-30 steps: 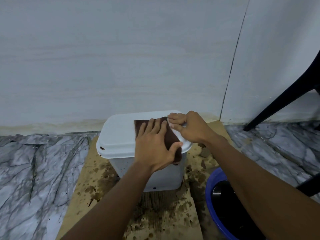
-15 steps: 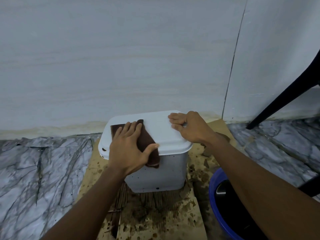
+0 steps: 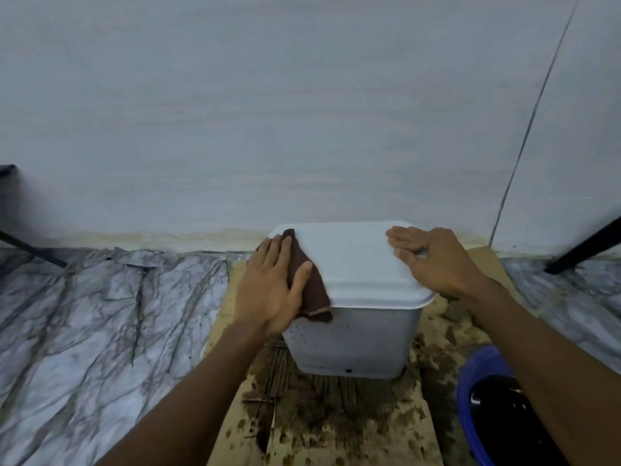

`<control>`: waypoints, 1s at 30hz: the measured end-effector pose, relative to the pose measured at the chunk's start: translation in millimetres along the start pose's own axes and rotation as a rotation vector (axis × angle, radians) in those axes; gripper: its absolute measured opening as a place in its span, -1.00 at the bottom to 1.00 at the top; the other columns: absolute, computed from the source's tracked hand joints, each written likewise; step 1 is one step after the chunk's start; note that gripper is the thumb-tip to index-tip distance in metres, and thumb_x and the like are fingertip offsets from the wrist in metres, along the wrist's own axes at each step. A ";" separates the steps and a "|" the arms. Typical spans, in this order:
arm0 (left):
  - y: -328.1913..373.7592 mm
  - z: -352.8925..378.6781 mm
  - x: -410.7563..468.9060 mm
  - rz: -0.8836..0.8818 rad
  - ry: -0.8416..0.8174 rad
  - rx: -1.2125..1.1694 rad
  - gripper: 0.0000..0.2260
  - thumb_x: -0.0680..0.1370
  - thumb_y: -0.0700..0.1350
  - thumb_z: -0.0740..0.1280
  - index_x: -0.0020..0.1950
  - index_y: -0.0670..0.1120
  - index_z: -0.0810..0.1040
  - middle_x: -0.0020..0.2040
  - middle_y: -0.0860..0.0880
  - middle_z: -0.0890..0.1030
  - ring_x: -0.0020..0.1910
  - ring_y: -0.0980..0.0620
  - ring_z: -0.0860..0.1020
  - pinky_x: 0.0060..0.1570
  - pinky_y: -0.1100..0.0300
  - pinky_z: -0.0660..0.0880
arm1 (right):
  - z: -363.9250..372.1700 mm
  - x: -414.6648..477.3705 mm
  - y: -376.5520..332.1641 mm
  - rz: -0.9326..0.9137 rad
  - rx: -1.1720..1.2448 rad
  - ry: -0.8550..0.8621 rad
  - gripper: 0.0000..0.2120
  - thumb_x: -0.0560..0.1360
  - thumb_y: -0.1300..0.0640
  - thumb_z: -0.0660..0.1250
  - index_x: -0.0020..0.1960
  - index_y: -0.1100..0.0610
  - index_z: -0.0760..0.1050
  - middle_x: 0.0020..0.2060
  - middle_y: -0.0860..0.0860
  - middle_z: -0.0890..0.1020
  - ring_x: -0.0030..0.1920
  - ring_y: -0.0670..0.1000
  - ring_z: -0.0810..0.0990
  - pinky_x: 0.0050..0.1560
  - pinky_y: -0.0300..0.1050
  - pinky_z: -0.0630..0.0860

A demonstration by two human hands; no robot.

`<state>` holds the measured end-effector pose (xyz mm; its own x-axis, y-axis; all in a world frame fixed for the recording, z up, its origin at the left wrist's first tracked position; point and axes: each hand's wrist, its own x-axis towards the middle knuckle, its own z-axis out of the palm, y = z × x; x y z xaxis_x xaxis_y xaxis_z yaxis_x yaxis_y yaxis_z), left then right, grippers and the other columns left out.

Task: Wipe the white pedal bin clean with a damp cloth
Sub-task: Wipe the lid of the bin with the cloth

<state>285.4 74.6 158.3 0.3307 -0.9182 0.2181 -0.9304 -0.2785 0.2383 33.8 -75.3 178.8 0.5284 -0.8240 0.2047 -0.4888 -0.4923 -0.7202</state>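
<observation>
The white pedal bin (image 3: 353, 344) stands on stained cardboard against the wall, its white lid (image 3: 353, 260) closed. Dark specks dot its front wall. My left hand (image 3: 272, 284) lies flat on a brown cloth (image 3: 311, 290), pressing it onto the lid's left edge; the cloth hangs over the rim there. My right hand (image 3: 433, 260) rests on the lid's right side, fingers curled on the top, steadying the bin.
Wet, brown-stained cardboard (image 3: 336, 425) covers the floor under the bin. A blue basin (image 3: 484, 405) with dark water sits at the lower right. Marble floor (image 3: 100, 324) spreads to the left. Black furniture legs (image 3: 584, 247) stand at the right by the wall.
My left hand has slid the cloth leftward across the lid, from near the right hand to the left edge. The right hand stayed on the lid's right side.
</observation>
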 end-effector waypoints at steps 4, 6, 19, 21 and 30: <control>45.5 11.7 -6.4 -0.002 0.026 0.030 -0.34 0.67 0.26 -0.21 0.68 -0.09 0.03 0.68 -0.06 0.03 0.66 -0.04 -0.07 0.60 0.03 -0.23 | 10.8 -0.2 -10.5 0.061 -0.213 -0.050 -0.54 0.59 -0.05 0.33 0.47 -0.02 0.43 0.49 -0.17 0.36 0.54 -0.08 0.24 0.56 -0.13 0.07; 62.2 10.6 7.7 0.112 -0.063 0.004 -0.36 0.69 0.25 -0.17 0.68 -0.07 0.01 0.68 -0.05 0.01 0.66 -0.02 -0.09 0.60 0.05 -0.24 | 16.3 0.6 -16.5 0.058 -0.386 -0.088 -0.49 0.63 -0.12 0.20 0.55 -0.09 0.27 0.55 -0.21 0.22 0.58 -0.07 0.13 0.54 -0.13 0.00; 62.2 3.6 17.5 0.099 -0.199 0.041 -0.37 0.69 0.24 -0.19 0.68 -0.07 -0.14 0.68 -0.05 -0.14 0.65 -0.04 -0.21 0.60 -0.01 -0.25 | 23.8 -7.0 -7.5 -0.118 -0.507 -0.060 -0.38 0.56 -0.20 -0.06 0.55 -0.02 0.30 0.55 -0.09 0.28 0.57 -0.10 0.17 0.54 -0.21 -0.09; 76.9 8.3 31.6 0.203 -0.236 0.038 -0.37 0.68 0.26 -0.18 0.68 -0.03 -0.12 0.68 -0.02 -0.13 0.65 0.00 -0.21 0.60 0.01 -0.25 | 22.3 -6.4 -6.2 -0.120 -0.527 -0.065 -0.36 0.56 -0.24 -0.10 0.55 -0.04 0.28 0.55 -0.10 0.27 0.57 -0.10 0.16 0.53 -0.24 -0.11; 2.4 -6.3 57.5 0.121 -0.227 0.043 -0.31 0.65 0.35 -0.14 0.68 0.01 -0.08 0.68 0.02 -0.06 0.65 0.03 -0.12 0.61 0.03 -0.18 | 22.5 -3.9 -8.4 -0.092 -0.507 -0.071 -0.36 0.55 -0.28 -0.11 0.55 -0.09 0.27 0.56 -0.18 0.23 0.57 -0.16 0.12 0.55 -0.23 -0.10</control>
<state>303.2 23.0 177.4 0.1772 -0.9839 0.0231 -0.9685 -0.1702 0.1817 51.5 -61.7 169.2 0.6220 -0.7587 0.1937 -0.7040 -0.6501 -0.2859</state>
